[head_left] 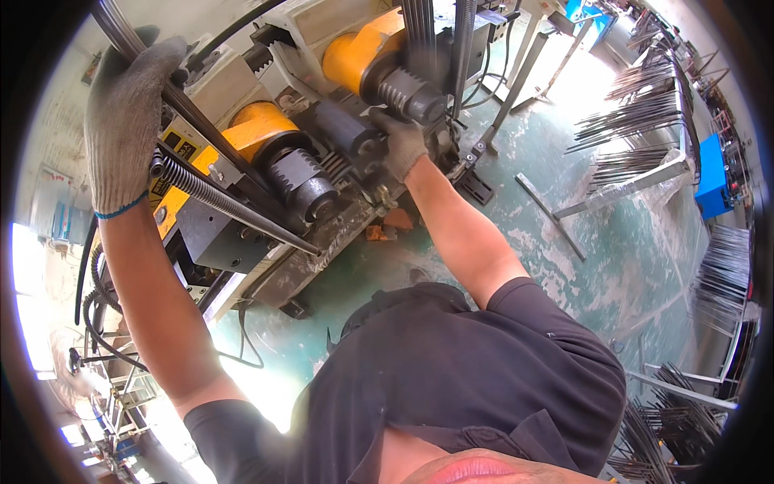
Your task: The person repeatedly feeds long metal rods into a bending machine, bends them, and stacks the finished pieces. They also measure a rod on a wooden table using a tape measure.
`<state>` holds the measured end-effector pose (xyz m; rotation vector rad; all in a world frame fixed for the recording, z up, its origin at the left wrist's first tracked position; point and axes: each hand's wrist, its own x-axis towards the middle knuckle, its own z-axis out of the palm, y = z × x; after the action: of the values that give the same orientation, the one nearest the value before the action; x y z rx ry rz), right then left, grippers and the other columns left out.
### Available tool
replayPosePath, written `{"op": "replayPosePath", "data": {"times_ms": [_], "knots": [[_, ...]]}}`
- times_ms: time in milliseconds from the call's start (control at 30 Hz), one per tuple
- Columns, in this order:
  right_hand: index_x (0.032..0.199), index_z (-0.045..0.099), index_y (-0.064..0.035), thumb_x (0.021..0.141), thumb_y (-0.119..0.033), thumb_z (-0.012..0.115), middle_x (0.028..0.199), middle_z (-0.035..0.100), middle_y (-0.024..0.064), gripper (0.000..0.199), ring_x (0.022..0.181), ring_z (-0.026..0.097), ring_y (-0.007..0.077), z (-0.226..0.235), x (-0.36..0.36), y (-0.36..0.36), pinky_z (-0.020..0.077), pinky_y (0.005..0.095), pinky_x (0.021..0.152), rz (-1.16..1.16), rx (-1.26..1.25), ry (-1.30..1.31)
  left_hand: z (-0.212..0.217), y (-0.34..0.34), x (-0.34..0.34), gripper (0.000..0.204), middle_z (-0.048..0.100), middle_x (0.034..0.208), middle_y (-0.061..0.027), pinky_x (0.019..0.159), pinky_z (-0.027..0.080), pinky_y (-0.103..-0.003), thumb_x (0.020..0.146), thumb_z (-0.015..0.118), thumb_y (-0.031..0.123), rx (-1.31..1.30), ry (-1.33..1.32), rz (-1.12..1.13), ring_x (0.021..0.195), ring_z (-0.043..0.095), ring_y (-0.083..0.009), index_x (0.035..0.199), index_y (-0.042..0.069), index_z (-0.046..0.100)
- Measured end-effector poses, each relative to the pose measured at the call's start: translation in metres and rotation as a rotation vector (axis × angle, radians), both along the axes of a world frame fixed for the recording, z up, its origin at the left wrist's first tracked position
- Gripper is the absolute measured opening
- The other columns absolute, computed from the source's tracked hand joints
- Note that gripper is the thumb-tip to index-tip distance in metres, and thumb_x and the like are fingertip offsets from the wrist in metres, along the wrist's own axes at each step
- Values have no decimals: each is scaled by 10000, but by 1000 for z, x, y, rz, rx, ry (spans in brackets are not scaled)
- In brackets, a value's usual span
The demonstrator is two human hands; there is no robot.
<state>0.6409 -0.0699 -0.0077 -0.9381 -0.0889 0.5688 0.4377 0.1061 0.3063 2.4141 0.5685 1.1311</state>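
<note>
My left hand (pixel 129 117), in a grey knitted glove with a blue cuff edge, is wrapped around a long metal rod (pixel 205 125) at the upper left. The rod slants down toward the machine. Below that hand, a ribbed, spring-like bar (pixel 211 194) points down to the right. My right hand (pixel 401 145), also gloved, reaches to the middle of the machine beside a dark cylinder (pixel 345 125); its fingertips are dark and partly hidden, so its grip is unclear. Two yellow housings (pixel 260 123) (pixel 355 60) carry dark, grooved rollers (pixel 302 177) (pixel 409 93) on either side.
Upright metal rods (pixel 419 36) stand behind the right-hand roller. Bundles of thin rods (pixel 633 113) lie on a rack (pixel 637 184) at right, near a blue box (pixel 711 176). A metal bar (pixel 551 216) crosses the green floor. Black cables (pixel 95 286) hang at left.
</note>
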Motion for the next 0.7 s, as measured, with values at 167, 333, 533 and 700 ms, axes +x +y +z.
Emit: {"op": "replayPosePath", "data": {"times_ms": [167,333,533,700], "knots": [[1152,709,-45,963,-230,752,849,697,109,267,565,670,224,0,1,0,527,380,428,-24,-22,-10,3,2,1,624,757,912,-92,974,491,-409,896,749,493,-3,29,21,929,722,-216,1289,13,691],[1130,739,-2,899,-178,797,965,737,108,297,738,696,200,-4,4,0,555,329,614,-18,10,22,2,1,1,659,752,915,-96,985,488,-418,887,763,501,-45,38,22,928,725,-214,1296,-10,678],[1124,743,-6,936,-168,758,960,739,115,249,739,709,198,-10,9,2,571,321,595,18,38,14,4,1,-1,733,758,958,-106,906,517,-351,847,807,541,-68,12,21,936,725,-204,1318,-5,677],[1127,734,1,951,-129,733,990,735,123,219,799,723,208,-15,15,1,602,331,625,14,7,-8,18,-3,6,657,769,1023,-127,1033,478,-375,912,761,537,-4,-63,-26,1006,729,-209,1324,28,701]]}}
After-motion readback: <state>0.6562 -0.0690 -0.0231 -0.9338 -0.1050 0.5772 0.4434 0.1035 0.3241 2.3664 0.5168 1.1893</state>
